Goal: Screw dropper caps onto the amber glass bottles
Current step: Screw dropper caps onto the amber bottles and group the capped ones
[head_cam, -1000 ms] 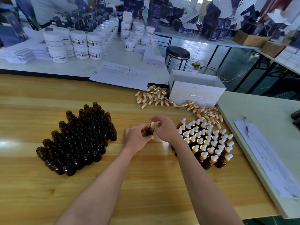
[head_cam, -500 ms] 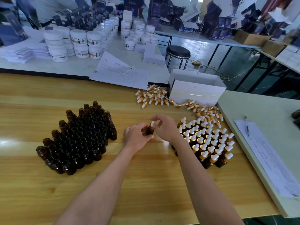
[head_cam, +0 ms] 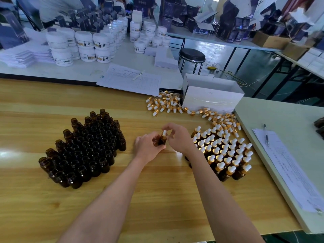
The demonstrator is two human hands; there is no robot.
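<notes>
A block of uncapped amber bottles (head_cam: 84,149) is stood near the left hand (head_cam: 149,148), on its left side. One amber glass bottle (head_cam: 162,140) is gripped upright in that hand's curled fingers, between the two hands. Its dropper cap (head_cam: 164,132) is pinched from above by the fingertips of the right hand (head_cam: 178,137). Capped bottles (head_cam: 228,153) are massed just right of that hand, and loose dropper caps (head_cam: 163,103) are scattered beyond it, beside a white box (head_cam: 210,97).
</notes>
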